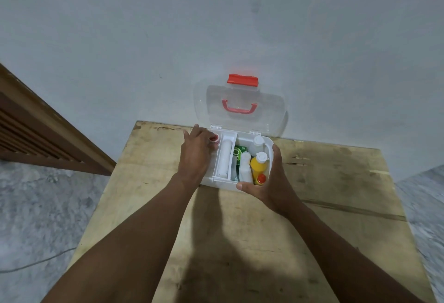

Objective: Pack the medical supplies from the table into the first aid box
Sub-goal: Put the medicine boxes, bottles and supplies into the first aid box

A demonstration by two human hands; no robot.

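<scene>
Left hand (195, 152): I see it back-up over the left end compartment, fingers bent down. A small red-and-white round item (214, 138) sits at the fingertips; I cannot tell if it is gripped.
Right hand (274, 182): it clasps the near right corner, thumb on the front rim, fingers along the right wall.
First aid box (217, 184): on the worktop (336, 182) against the wall, clear lid (242, 100) upright.
Contents: a white roll (224, 158) in the narrow tray; a green packet (238, 156), a yellow bottle (258, 168) and a white bottle (258, 142) in the main bay.
</scene>
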